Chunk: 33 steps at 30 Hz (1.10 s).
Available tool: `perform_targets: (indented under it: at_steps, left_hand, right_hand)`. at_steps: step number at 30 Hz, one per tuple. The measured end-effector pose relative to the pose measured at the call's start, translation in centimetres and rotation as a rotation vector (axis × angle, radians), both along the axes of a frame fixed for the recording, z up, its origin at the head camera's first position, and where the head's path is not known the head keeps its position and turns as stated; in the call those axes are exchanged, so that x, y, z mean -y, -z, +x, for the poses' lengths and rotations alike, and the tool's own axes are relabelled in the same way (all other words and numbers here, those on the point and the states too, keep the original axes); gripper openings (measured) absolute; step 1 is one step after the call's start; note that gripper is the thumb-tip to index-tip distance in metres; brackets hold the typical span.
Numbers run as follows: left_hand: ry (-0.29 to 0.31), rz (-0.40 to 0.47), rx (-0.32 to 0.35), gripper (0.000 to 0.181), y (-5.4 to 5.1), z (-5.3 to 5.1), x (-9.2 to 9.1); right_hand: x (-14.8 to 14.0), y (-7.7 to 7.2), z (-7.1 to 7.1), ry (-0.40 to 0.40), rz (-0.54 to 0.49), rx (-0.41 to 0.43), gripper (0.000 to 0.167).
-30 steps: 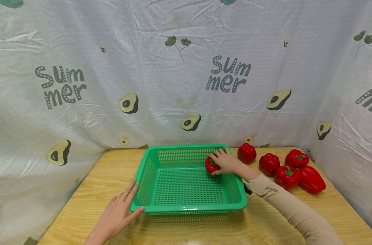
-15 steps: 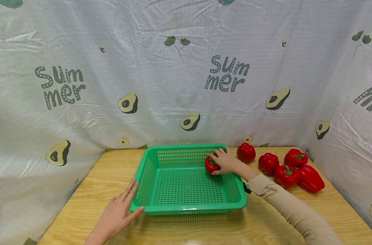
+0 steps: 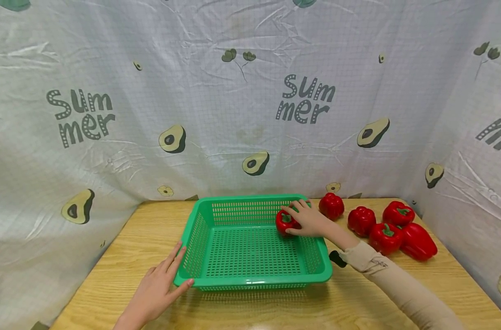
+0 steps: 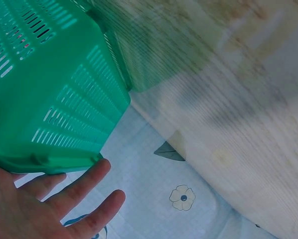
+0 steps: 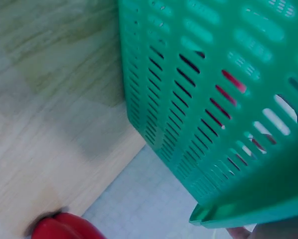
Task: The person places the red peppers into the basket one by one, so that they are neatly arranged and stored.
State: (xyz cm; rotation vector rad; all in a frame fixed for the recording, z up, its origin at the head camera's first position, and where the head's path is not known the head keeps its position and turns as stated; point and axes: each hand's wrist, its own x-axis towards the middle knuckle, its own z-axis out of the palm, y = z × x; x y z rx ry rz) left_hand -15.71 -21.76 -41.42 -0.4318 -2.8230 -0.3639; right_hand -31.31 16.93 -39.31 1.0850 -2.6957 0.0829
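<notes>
A green plastic basket (image 3: pixel 250 278) stands on the table, with a red bell pepper (image 3: pixel 282 224) in its back right corner. My right hand (image 3: pixel 310 221) reaches over the basket's right rim, fingers loosely spread beside and over the pepper; whether they still touch it is unclear. In the right wrist view the basket's slotted wall (image 5: pixel 189 114) hides most of that hand. My left hand (image 3: pixel 153 288) rests with extended fingers against the basket's front left corner; in the left wrist view its fingers (image 4: pixel 84 184) lie spread at the rim.
Several red peppers lie right of the basket: one (image 3: pixel 331 206) near its back right corner, others (image 3: pixel 361 221) (image 3: pixel 386 238) farther right. A patterned cloth (image 3: pixel 217 114) hangs behind the wooden table (image 3: pixel 110 266).
My right hand has drawn back slightly to the right and its fingers have loosened around the pepper, more of which shows. The pepper and my left hand have stayed in place.
</notes>
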Motion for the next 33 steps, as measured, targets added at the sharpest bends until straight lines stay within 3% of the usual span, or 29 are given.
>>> perform_targets:
  at_steps: [16,22,33]
  left_hand:
    - [-0.011,-0.003,0.016,0.073,0.0,-0.1,0.0]
    - [-0.012,0.000,0.018,0.073,0.0,-0.1,-0.1]
    - [-0.015,0.010,0.026,0.073,-0.1,0.0,-0.1]
  right_hand:
    - [-1.8,-0.1,3.1,-0.016,-0.079,-0.153,0.060]
    - [-2.8,0.2,4.1,-0.032,-0.165,-0.233,0.057]
    - [-5.1,1.2,5.9,0.001,-0.247,-0.268,0.055]
